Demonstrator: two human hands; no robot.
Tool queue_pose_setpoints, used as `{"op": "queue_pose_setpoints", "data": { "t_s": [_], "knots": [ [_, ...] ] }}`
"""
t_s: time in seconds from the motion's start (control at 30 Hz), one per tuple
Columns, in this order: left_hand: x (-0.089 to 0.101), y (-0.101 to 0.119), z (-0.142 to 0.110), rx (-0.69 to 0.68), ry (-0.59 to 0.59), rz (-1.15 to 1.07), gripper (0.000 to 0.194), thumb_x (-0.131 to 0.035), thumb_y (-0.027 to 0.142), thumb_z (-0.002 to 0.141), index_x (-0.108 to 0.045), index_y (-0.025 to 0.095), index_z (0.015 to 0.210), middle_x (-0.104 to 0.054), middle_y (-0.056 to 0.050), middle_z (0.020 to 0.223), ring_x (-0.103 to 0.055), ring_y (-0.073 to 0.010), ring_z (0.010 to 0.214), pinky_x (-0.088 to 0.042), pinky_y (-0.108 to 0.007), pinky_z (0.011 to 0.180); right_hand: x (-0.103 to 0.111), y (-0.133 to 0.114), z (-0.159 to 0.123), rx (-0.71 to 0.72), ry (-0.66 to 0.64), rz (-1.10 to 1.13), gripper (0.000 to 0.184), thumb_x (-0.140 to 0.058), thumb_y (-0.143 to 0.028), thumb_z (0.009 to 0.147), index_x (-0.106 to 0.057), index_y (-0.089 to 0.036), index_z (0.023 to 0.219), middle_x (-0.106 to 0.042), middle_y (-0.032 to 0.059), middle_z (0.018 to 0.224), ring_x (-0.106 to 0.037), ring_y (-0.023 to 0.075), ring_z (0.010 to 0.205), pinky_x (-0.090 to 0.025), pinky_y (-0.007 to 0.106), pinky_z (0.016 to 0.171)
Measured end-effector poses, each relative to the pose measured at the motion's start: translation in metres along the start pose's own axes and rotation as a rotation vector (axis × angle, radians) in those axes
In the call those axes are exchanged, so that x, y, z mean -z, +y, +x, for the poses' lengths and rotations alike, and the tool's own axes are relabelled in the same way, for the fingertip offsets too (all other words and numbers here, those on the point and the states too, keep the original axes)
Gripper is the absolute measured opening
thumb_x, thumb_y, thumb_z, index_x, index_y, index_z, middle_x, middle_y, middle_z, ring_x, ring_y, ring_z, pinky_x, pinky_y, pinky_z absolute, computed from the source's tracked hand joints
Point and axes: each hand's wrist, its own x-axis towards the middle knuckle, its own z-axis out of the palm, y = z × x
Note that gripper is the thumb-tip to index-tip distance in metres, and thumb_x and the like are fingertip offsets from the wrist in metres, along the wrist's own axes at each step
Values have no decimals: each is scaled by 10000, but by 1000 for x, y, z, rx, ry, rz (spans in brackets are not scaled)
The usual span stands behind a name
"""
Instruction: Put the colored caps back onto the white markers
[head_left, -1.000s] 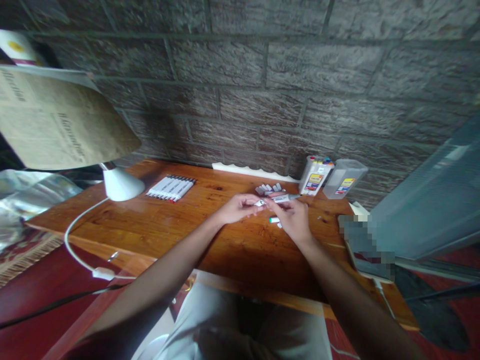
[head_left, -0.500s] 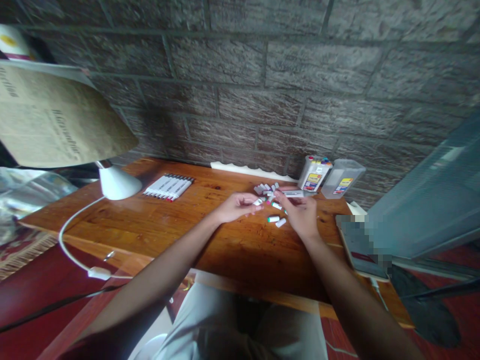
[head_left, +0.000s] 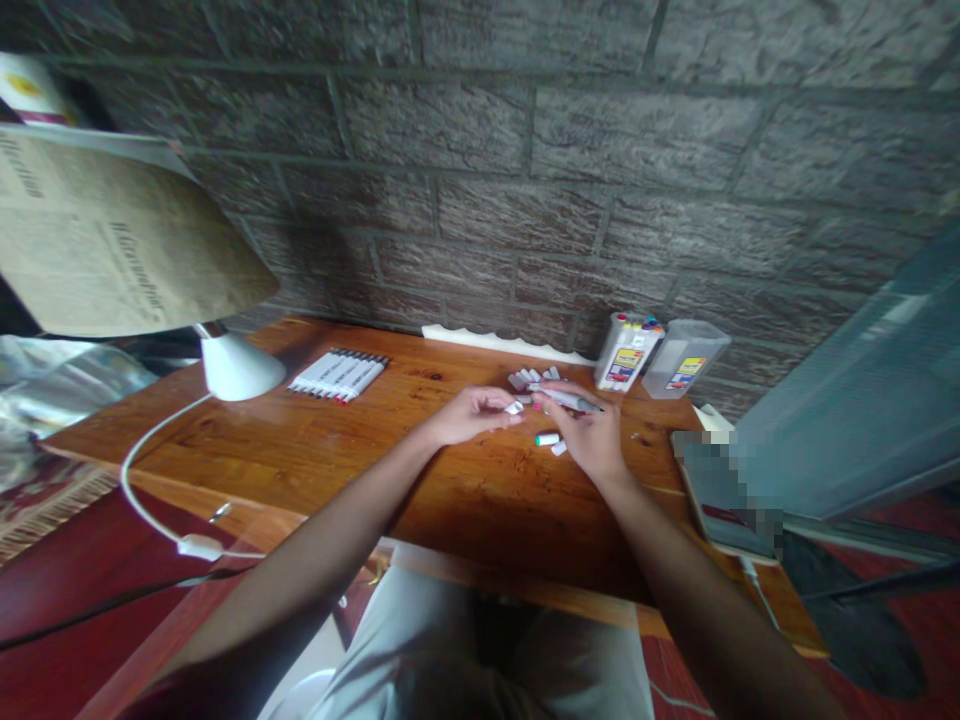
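Observation:
Between the thumb and fingers of my left hand [head_left: 480,415] is a small white marker cap [head_left: 514,408]. My right hand [head_left: 589,435] is closed on a white marker [head_left: 570,399], held slantwise with one end toward the left hand. The hands are a short way apart. Behind them lie several loose white caps [head_left: 551,374] in a cluster. In front of the right hand's fingers rest a white cap with a green end [head_left: 547,440] and another white cap [head_left: 559,448]. Part of the cluster is hidden by the right hand.
A row of white markers [head_left: 339,376] lies at the left of the wooden desk [head_left: 450,500], beside a lamp [head_left: 238,365]. At the back right stand a clear container with markers [head_left: 627,352] and a second clear container [head_left: 684,360]. A tablet [head_left: 727,500] lies at the right edge.
My right hand has lifted the marker from near the loose caps and brought it slightly left, toward the left hand. The left hand still holds the cap, nearly unmoved.

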Motion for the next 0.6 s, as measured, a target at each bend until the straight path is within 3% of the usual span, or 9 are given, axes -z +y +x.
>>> {"op": "queue_pose_setpoints", "data": {
  "t_s": [0.13,0.23,0.33,0.6],
  "knots": [
    [-2,0,0,24,-13,6,412,-773,426,732,-700,99,973,-731,-97,932,-628,-122,728,-457,-224,643,10,8,9,-96,131,74,253,-710,-418,786,-754,-182,866,-758,71,955,-713,222,857,-565,339,786],
    [-2,-1,1,18,21,1,406,-776,427,725,-694,98,948,-725,-77,871,-619,-115,687,-453,-223,622,12,10,10,-204,86,165,309,-725,-462,755,-740,-164,836,-756,71,872,-706,211,755,-570,324,676],
    [-1,-2,3,-21,63,-19,378,-821,390,671,-687,99,872,-722,-56,823,-638,-126,719,-488,-257,720,5,6,6,-243,39,200,353,-736,-488,733,-727,-159,860,-749,64,803,-691,198,698,-560,305,608],
    [-4,-11,4,-69,75,-23,378,-849,349,630,-685,102,864,-730,-53,852,-658,-135,764,-510,-299,815,-12,8,-5,-195,-99,203,321,-727,-476,742,-709,-181,867,-748,53,856,-687,189,710,-550,312,687]
  ]
}}
